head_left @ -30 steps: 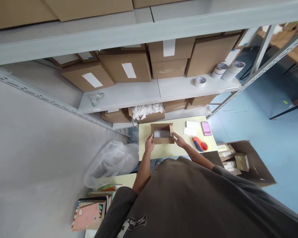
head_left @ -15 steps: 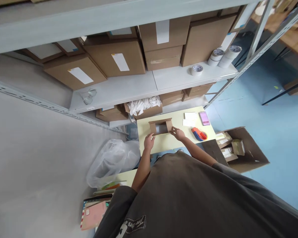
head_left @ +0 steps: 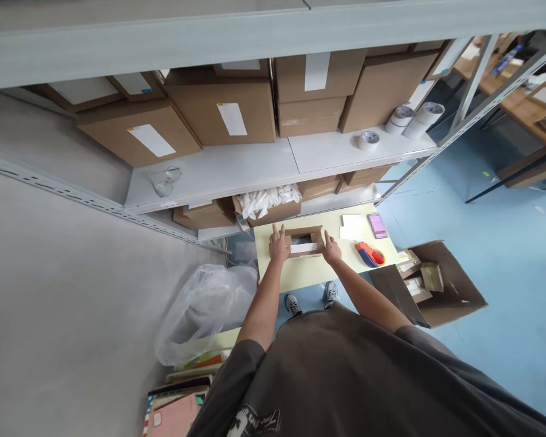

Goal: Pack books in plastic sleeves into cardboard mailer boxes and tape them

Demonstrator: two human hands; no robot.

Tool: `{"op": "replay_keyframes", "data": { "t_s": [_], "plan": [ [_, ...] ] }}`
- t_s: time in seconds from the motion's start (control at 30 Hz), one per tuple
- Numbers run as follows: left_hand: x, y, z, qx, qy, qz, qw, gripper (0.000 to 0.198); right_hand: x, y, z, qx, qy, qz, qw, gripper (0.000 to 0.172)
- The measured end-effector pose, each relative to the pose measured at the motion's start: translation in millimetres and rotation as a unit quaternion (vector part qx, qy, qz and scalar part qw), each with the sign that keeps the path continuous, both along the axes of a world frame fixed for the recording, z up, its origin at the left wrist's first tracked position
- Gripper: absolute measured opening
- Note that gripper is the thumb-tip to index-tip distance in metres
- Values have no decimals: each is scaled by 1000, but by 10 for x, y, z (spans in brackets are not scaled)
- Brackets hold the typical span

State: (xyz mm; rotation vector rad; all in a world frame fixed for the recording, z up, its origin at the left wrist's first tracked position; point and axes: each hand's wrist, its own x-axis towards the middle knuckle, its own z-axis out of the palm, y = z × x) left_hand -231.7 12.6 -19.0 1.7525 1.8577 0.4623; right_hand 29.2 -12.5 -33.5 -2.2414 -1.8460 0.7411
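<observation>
A small brown cardboard box point(head_left: 303, 247) with its top open sits low over the pale yellow table, a white label on the side facing me. My left hand point(head_left: 278, 244) is against its left end, with two fingers stretched up and apart. At the opposite end my right hand point(head_left: 331, 248) holds the box, fingers pointing up along the flap. The box is held between both hands. Its contents are mostly hidden. To the right lie white paper slips point(head_left: 352, 226), a purple pack point(head_left: 377, 225) and an orange-and-blue tape dispenser point(head_left: 370, 254).
A grey shelf point(head_left: 236, 162) with cartons, tape rolls point(head_left: 368, 141) and glasses point(head_left: 166, 181) spans the far side. Below it stands a carton of white wrapping point(head_left: 268, 200). A large open carton point(head_left: 455, 285) is at right, a clear plastic bag point(head_left: 209, 309) at left.
The box has tipped so its white-labelled side now faces me. My left hand has moved up along its left end, and my right hand has shifted to its right end.
</observation>
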Motion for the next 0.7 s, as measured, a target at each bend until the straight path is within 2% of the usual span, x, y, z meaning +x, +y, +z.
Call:
{"op": "replay_keyframes", "data": {
  "t_s": [0.07, 0.13, 0.2, 0.3, 0.4, 0.47, 0.5, 0.53, 0.6, 0.7],
  "plan": [
    [-56, 11, -41, -1, -14, -28, 1000, 78, 14, 1, -24, 14, -6, 12, 1000, 91],
    [-85, -50, -119, -21, -32, -20, 999, 57, 4, -3, -41, 13, -6, 40, 999, 85],
    [-85, -152, -209, -42, -60, -4, 997, 45, -30, -15, -59, 2, 4, 68, 998, 73],
    [-45, -255, -288, -53, -120, 17, 991, 48, -95, -38, -65, -16, 30, 84, 996, 60],
    [18, -196, -259, -70, -132, 78, 986, 52, -146, -33, 4, -33, 56, 87, 994, 59],
    [69, -96, -213, -93, -94, 139, 982, 67, -152, -14, 98, -51, 52, 90, 993, 59],
    [97, -43, -194, -108, -72, 160, 979, 82, -136, -3, 150, -61, 42, 92, 993, 58],
    [125, 5, -182, -123, -63, 155, 978, 89, -102, 5, 201, -65, 36, 97, 993, 59],
    [188, 81, -190, -155, -48, 130, 978, 85, 34, -2, 279, -60, 42, 97, 993, 62],
    [312, 131, -256, -166, -31, 90, 982, 81, 431, -105, 316, 15, 72, 73, 995, 65]
  ]
}}
